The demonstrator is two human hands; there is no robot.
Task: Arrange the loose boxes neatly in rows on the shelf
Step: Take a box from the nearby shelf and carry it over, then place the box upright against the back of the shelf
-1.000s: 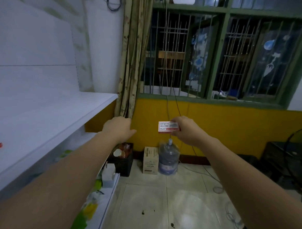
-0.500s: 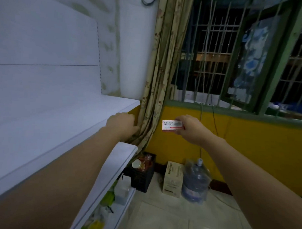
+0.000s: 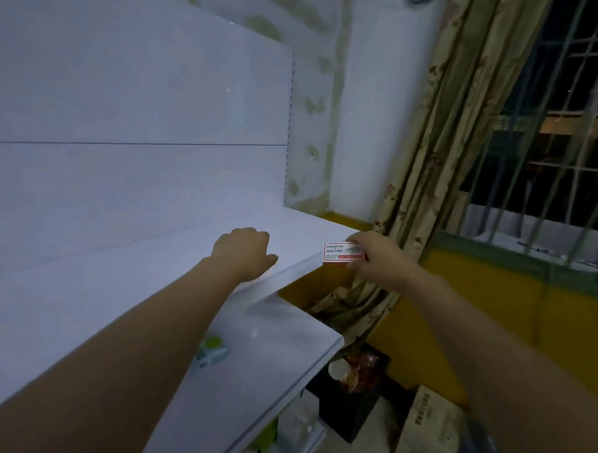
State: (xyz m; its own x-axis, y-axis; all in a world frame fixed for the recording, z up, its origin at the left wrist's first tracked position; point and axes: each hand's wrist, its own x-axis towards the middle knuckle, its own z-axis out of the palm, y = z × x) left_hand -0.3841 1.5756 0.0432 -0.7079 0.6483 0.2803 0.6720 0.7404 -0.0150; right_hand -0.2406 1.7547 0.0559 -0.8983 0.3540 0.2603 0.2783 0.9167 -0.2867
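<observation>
A small red-and-white box [image 3: 342, 252] is pinched at its right end between the thumb and fingers [image 3: 354, 266] of the right hand [image 3: 379, 259]. It is held level at the right front corner of the upper shelf [image 3: 119, 271]; contact with the shelf cannot be told. The left hand [image 3: 244, 253] is held over the shelf's front edge, fingers curled under, with nothing seen in them.

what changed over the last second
The right hand carried the box left, from in front of the yellow wall to the right end of the top shelf. The left hand moved from mid-air to above the shelf, near its front edge. Unchanged: the right hand still pinches the box, and the left, curled, holds nothing visible.
</observation>
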